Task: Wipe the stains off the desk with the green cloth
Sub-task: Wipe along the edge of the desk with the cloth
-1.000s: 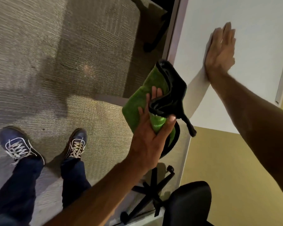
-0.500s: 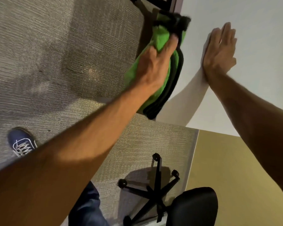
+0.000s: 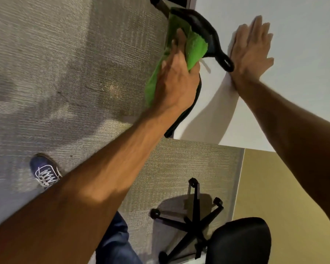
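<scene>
The green cloth (image 3: 195, 48), edged in black with a black hanging loop, is bunched at the left edge of the white desk (image 3: 303, 77). My left hand (image 3: 176, 80) grips the cloth from above, fingers curled into it, right at the desk's edge. My right hand (image 3: 251, 50) lies flat on the desk top with fingers spread, just right of the cloth's loop. No stains show on the visible desk surface.
A black office chair (image 3: 238, 242) with a five-star wheeled base (image 3: 191, 223) stands on the grey carpet below the desk. A yellow partition panel (image 3: 286, 216) runs at lower right. My blue shoe (image 3: 45, 172) is on the carpet at left.
My left hand carried the cloth up from beside the desk to its left edge and now presses it there, the black loop swinging toward my right hand. The right hand stayed flat.
</scene>
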